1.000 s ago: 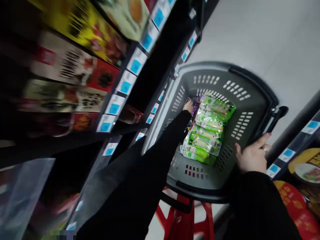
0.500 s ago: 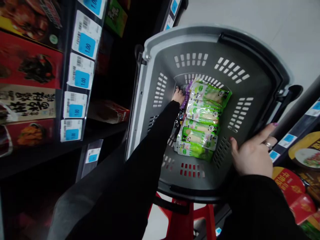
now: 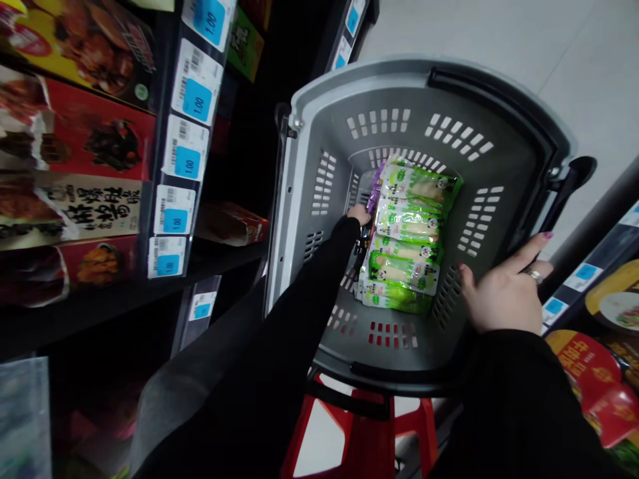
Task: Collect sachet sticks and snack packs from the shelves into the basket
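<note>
A grey shopping basket [image 3: 349,86] with slotted walls and folded black handles stands before me. Inside, several green-and-white snack packets [image 3: 407,226] with panda prints lie overlapping in a column. Along their left side, a purple packet [image 3: 375,188] shows only partly. My left hand [image 3: 358,213] reaches down into the basket, its fingers curled at the purple packet's lower edge; the fingertips are partly hidden. My right hand [image 3: 506,289], with a ring, grips the basket's right side, thumb inside and fingers over the rim.
Shelves with boxed foods [image 3: 100,143] and price tags [image 3: 187,156] rise close on the left. Under the basket is a red stool [image 3: 362,439]. Red and yellow food packages [image 3: 589,369] fill a shelf at the lower right. Grey floor [image 3: 499,30] lies beyond.
My left hand has shifted slightly down along the packets, and its fingers have curled in. The view has moved a little, and the left shelf shows more. My right hand keeps its hold.
</note>
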Tool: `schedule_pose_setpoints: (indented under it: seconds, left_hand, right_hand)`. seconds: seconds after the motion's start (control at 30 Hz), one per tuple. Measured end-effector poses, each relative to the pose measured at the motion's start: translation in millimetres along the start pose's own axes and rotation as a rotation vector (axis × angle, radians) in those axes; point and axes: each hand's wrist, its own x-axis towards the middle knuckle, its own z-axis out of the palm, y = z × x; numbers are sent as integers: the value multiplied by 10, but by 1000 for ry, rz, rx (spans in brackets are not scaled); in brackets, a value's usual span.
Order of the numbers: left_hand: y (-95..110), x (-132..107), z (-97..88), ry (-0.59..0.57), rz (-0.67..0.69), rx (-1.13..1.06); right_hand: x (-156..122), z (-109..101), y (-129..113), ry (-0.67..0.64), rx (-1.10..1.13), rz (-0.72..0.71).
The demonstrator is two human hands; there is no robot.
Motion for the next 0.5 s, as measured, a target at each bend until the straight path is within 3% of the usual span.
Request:
schedule_pose_setpoints:
  seconds: [0.2, 0.33, 0.5]
  left_hand:
    - [20, -103, 120, 162, -61, -199]
    - [83, -74, 167, 183, -132, -294]
    - [61, -31, 103, 158, -95, -430]
  right_hand:
    - [13, 27, 25, 41, 52, -52]
    - [40, 63, 22, 33, 69, -74]
    - [52, 63, 28, 26, 107, -88]
